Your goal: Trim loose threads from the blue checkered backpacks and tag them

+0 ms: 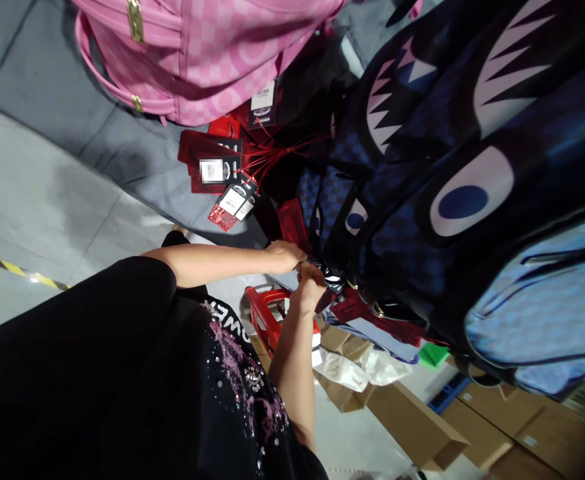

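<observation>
Both hands meet at the lower left edge of the dark blue backpack (pixel 422 167), which has a shark mouth and eyes on it. The left hand (pixel 283 255) has its fingers curled together against that edge; what they pinch is hidden. Just below it, the right hand (pixel 308 293) is clamped on a dark red tag (pixel 325 301) that hangs at the backpack's edge. A bunch of red hang tags (pixel 222 170) lies left of the backpack, under a pink backpack (pixel 207 60). Cardboard boxes (pixel 412 420) sit below it.
</observation>
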{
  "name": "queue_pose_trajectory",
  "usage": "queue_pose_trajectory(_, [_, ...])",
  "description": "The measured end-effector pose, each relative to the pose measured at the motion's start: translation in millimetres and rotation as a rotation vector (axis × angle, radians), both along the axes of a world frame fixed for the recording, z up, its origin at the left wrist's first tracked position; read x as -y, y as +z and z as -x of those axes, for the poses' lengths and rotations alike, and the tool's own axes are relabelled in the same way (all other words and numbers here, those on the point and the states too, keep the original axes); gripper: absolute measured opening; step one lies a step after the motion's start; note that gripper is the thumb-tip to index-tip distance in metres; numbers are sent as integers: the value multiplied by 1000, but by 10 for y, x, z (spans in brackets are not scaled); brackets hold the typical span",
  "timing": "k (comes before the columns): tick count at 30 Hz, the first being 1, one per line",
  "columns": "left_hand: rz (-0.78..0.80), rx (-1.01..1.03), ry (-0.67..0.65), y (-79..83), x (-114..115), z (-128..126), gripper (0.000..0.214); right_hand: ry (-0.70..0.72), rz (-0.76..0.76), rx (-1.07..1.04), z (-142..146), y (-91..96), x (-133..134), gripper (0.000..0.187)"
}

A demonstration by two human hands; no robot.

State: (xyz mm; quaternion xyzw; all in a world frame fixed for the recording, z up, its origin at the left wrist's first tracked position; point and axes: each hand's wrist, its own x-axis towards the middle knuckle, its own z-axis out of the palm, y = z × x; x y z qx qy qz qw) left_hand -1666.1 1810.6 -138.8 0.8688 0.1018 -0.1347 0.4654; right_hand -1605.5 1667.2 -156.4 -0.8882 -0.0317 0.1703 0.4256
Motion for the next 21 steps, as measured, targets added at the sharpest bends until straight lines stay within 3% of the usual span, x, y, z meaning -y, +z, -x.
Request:
queue_pose_trajectory(11, [-42, 33, -36, 16, -32, -20, 25, -129, -64, -68, 58, 51, -86, 12])
queue_pose_trajectory(21, [-57, 40, -27, 26, -74, -60, 25, -126, 41, -40, 78, 126, -184, 11])
